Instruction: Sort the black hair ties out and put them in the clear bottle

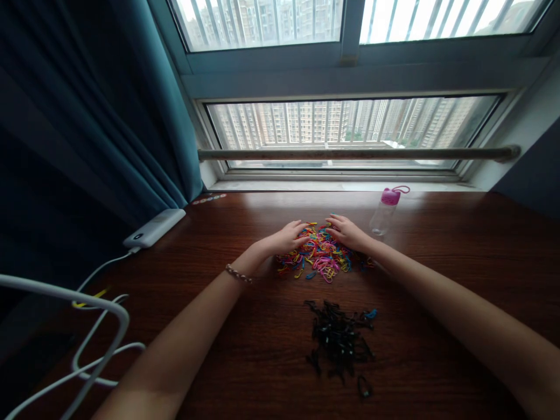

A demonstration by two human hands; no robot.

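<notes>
A heap of small colourful elastic hair bands point(321, 254) lies on the dark wooden table, pink, yellow, red and blue mixed together. My left hand point(289, 237) rests at the heap's left edge, its fingers stretched out over the bands. On the opposite side, my right hand point(347, 233) touches the upper right edge with fingers spread. Neither hand visibly grips a band. Nearer to me is a second heap of small black pieces point(339, 338), which look like hair bands or clips, with one blue piece at its right edge.
A clear bottle with a pink lid point(384, 213) stands behind my right hand. At the left are a white power bank point(155, 227) with a cable and a bent white tube point(109, 309). A blue curtain point(144, 105) hangs beside the window; a metal rail point(350, 154) crosses it.
</notes>
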